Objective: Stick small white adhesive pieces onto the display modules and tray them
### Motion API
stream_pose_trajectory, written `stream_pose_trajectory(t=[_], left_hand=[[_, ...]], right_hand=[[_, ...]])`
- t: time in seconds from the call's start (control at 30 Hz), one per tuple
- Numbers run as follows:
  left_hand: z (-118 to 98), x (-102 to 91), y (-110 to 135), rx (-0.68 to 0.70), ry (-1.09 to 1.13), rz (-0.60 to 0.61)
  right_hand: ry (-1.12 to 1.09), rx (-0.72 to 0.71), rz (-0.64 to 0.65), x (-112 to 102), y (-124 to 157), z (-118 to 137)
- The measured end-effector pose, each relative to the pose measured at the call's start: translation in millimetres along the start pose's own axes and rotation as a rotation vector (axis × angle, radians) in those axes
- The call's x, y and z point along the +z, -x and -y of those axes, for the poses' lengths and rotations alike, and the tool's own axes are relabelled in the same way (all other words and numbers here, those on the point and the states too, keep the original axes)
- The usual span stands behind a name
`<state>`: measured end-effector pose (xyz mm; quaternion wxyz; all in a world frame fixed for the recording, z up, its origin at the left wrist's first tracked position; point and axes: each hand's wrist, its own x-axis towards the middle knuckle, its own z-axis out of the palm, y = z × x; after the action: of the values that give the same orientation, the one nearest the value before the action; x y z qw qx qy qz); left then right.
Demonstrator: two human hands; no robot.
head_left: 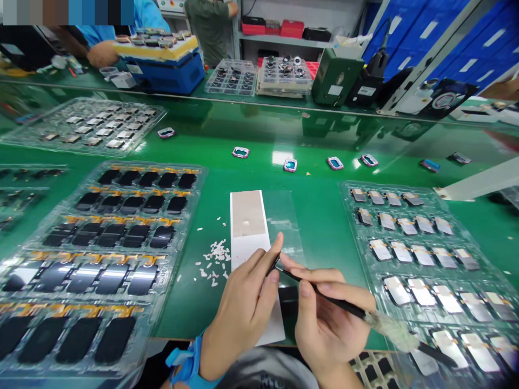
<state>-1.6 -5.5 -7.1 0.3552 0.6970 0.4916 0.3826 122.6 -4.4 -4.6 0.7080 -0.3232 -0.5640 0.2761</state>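
Note:
My right hand (332, 319) is closed around black tweezers (344, 303), whose rear part is wrapped in pale tape. Their tip points left, at my left hand (251, 297). That hand is pinched, with a small dark piece (274, 266) between thumb and fingers; its kind is mostly hidden. A blue band circles the left wrist. Beneath the hands lies a white backing sheet (248, 246) with a beige upper part, beside a clear film (286, 216). Small pale scraps (217, 254) are scattered left of the sheet. A dark flat piece (288, 301) lies between the hands, partly hidden.
A clear tray of black display screens (141, 237) stands left, and another tray of silver-backed screens (424, 254) right. Several small frames (290, 165) lie along the back. Behind is a raised glass shelf with a blue machine (166, 73) and boxes. Other people stand beyond.

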Motion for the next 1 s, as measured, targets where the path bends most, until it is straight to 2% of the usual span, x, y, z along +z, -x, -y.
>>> stream_pose_trajectory(t=[0.2,0.77,1.0], left_hand=[[0.0,-0.6,-0.6,-0.008,0.013,0.001],[1.1,-1.1,2.2,0.009,0.054,0.013],[3.8,0.5,-0.6,0.038,-0.044,-0.03]], right_hand=[[-0.016,-0.001,-0.016,-0.2,-0.1,0.4],[0.027,0.002,0.046,-1.3,-1.1,1.0],[-0.01,0.066,-0.029,-2.2,1.0,0.2]])
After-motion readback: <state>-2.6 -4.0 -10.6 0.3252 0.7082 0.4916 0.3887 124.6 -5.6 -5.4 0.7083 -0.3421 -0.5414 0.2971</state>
